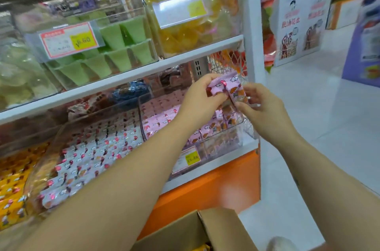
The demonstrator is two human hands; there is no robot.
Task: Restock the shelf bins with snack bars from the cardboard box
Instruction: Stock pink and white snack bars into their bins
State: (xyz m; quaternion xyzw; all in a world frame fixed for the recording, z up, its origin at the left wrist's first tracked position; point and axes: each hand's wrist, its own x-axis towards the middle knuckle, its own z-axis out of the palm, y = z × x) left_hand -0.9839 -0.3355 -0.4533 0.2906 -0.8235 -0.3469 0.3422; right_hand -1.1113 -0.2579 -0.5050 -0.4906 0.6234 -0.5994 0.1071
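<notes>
So the pink snack bars point(226, 90) are a small bunch held up in the air, right above the back of the clear bin point(226, 143), which already has a load of the same pink wrappers in it. Both hands are on the bunch. The left hand point(199, 100) has its grip curled round the left end, thumb on top, and the right hand point(261, 106) has its grip pinching the right end between thumb and fingertips. The picture's a bit blurry, so I can't count how many bars there are.

The cardboard box point(218, 228) is well below that bin, at the bottom edge of the view, with its flap open and a bit of yellow wrapper showing inside.

On the bin's front wall there's a price tag point(189, 158) with a yellow patch. Just left of the bin is a bigger clear bin point(61, 127) full of white-wrapped bars, and left of that are yellow-wrapped bars point(12, 187). Above the bin is the white shelf board point(144, 71), carrying a case of green packs point(115, 51) and a case of yellow sweets point(185, 34). Under the bin is the orange base point(216, 180). To the right is the white floor point(329, 106), and a poster point(298, 24) is further back.
</notes>
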